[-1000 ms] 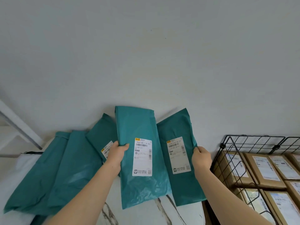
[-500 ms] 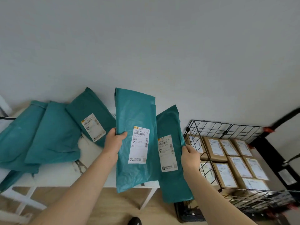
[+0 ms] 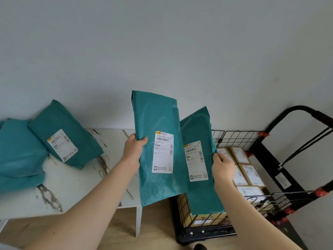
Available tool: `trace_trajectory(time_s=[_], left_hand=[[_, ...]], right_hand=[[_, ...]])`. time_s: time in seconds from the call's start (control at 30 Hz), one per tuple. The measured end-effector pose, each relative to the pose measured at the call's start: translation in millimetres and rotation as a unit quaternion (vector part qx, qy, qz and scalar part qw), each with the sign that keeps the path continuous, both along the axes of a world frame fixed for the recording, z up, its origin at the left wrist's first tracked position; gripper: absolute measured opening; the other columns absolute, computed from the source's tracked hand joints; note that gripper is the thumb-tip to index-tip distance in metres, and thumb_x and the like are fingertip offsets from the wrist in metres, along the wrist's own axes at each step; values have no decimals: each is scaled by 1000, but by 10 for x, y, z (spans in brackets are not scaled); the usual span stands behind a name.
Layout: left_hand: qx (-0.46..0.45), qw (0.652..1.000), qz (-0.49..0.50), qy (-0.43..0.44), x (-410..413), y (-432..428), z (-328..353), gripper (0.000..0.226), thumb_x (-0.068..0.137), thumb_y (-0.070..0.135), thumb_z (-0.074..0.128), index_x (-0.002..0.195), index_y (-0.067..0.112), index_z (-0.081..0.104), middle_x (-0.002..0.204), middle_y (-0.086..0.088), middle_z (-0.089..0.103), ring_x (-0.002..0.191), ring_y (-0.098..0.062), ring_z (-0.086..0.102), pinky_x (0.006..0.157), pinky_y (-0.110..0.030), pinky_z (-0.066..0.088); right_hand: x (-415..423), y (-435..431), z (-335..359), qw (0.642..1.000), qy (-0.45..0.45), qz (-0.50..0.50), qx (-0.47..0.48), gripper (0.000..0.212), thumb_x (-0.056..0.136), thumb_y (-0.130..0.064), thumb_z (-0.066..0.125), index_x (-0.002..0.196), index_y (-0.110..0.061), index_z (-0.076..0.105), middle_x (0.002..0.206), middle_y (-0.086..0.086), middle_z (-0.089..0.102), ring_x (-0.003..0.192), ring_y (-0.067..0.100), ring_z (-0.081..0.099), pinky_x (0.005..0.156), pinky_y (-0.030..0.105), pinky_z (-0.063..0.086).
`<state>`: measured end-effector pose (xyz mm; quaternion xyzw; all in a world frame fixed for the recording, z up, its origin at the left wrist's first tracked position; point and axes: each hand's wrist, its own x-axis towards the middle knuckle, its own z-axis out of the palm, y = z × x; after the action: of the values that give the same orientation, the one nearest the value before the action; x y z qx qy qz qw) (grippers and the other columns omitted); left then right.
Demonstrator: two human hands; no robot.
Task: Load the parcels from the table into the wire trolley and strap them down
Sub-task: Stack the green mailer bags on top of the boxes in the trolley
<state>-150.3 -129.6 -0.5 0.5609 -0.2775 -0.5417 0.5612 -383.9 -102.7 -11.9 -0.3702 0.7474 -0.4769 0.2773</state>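
Parcels (image 3: pixel 158 170) (image 3: pixel 200 192) are hanging limp and light, each hand (image 3: pixel 134 149) (image 3: pixel 222 167) pinching one soft bag's side edge; gripping mid-length is probably limiting sag over the trolley (image 3: pixel 234 138).

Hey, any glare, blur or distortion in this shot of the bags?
Head view: light is soft and even, only a faint sheen on the bag in the left hand; its label shows large print, small print blurs; the trolley handle leans outward near the right edge, likely wide-angle distortion.

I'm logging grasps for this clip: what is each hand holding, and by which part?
Left hand grips the front teal mailer by its left edge; right hand grips the rear teal mailer by its right edge.
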Motion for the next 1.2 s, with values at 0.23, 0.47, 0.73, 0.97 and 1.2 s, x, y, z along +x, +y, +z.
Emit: trace_trajectory(time_s=[0.23, 0.47, 0.73, 0.97, 1.2], left_hand=[[12, 999, -26, -24, -1262, -751, -82, 8, 92, 8, 53, 99, 11, 56, 99, -9, 65, 88, -27, 63, 85, -43, 50], [94, 993, -37, -53, -2521, -1414, -632, 11, 93, 10, 52, 103, 11, 57, 98, -9, 65, 89, -27, 63, 86, -44, 51], [223, 973, -12, -63, -2909, -1690, -1397, 19, 94, 7, 50, 112, 9, 57, 103, -10, 65, 94, -30, 62, 87, -44, 50], [300, 953, -8, -28, -3069, -1881, -1973, 18, 95, 5, 50, 111, 8, 57, 103, -11, 66, 88, -28, 62, 75, -37, 51], [312, 945, -48, -82, -3151, -2046, -2391, 40, 93, 1, 52, 132, 13, 48, 119, -11, 64, 97, -27, 64, 72, -33, 52]], right_hand=[[-1246, -739, -102, 1000, 11, -17, -14, 28, 99, -18, 41, 80, -7, 59, 67, 3, 51, 60, 16, 42, 52, 25, 31], [-2486, -1456, -665, 998, -12, -34, 58, 27, 98, -16, 41, 92, 0, 62, 73, 9, 55, 61, 18, 42, 59, 29, 34], [-3026, -2002, -1430, 982, -53, -7, 181, 24, 98, -14, 40, 93, -7, 63, 82, 14, 59, 61, 18, 44, 52, 24, 33], [-3107, -2285, -1991, 962, -108, -3, 252, 23, 98, -13, 42, 100, -14, 64, 77, 9, 56, 60, 17, 41, 51, 24, 31], [-3145, -2469, -2329, 944, 7, 126, 304, 40, 98, -21, 45, 136, -11, 47, 127, 10, 57, 110, 30, 55, 86, 32, 43]])
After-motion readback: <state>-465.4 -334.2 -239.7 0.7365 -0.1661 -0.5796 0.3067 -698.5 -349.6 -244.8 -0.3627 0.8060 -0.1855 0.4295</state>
